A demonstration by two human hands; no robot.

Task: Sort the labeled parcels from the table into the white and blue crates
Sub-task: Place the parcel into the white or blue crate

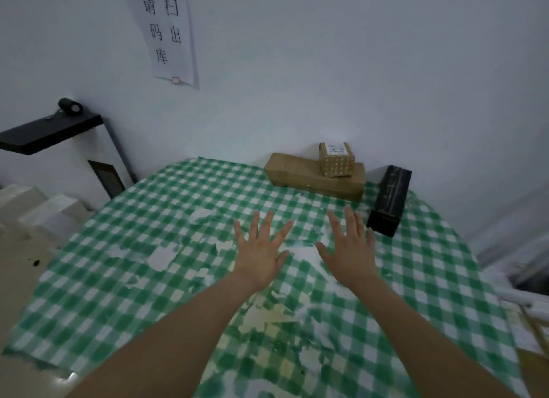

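Both of my hands stretch out over the table (124, 267), which wears a green-and-white checked cloth. My left hand (261, 249) and my right hand (349, 247) hold nothing, fingers straight and spread, palms down. Beyond them, against the wall, lies a long brown parcel (297, 172). On top of it stands a small patterned cardboard box (337, 163) with a white label. A black oblong parcel (389, 200) lies just right of my right hand's fingertips. No crate can be clearly made out.
The cloth is worn, with several torn patches. A black shelf (47, 132) with a small dark device (69, 107) hangs on the wall at left. A paper notice (166, 32) is taped to the wall. White foam pieces (44, 207) lie left of the table.
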